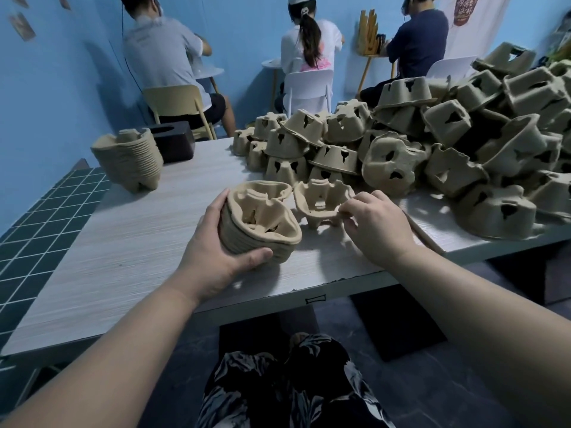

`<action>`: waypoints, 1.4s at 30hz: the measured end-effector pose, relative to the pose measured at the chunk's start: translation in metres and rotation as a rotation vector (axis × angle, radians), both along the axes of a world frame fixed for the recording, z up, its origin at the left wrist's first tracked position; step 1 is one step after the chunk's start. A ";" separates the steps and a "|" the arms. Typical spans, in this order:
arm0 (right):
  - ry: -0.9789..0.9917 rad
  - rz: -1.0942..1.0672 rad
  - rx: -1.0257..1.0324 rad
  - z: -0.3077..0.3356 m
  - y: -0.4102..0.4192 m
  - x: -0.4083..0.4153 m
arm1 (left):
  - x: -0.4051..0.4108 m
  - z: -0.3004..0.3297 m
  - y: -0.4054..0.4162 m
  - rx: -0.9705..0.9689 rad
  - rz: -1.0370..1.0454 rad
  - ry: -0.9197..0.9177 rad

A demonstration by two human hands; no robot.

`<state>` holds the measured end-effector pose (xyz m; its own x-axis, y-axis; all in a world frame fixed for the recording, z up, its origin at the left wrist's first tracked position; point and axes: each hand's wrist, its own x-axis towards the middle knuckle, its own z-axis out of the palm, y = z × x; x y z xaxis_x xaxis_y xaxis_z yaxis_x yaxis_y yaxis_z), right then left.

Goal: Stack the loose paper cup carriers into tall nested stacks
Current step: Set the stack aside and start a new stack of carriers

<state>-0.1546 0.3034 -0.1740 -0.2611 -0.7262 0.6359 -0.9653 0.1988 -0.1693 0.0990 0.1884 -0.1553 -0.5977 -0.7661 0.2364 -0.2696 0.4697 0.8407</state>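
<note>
While seated at the pale wood-grain desk, with patterned trousers showing below its near edge: left hand wrapped round a short nested stack of cup carriers, thumb pressed along the near wall and fingers curled round the far left side, a firm grip clamped on the stack, which sits open side up near the front middle of the desk. Right hand just to the right, thumb and fingertips drawn close together in a pinching grip on the near rim of a single carrier, standing upright on the desk right beside the stack, close to it but whether touching cannot be told. Behind and to the right, a big loose pile of carriers, mostly upside down, heaped across the right half of the desk. At the far left corner, a taller finished stack, tilted slightly, with a dark box just behind it. Further back, three people on chairs, backs turned, facing a blue wall. Left of the desk, dark green tiled floor.
</note>
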 end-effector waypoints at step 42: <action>0.095 0.176 0.083 0.015 -0.103 0.066 | 0.056 0.008 -0.024 0.056 0.149 0.033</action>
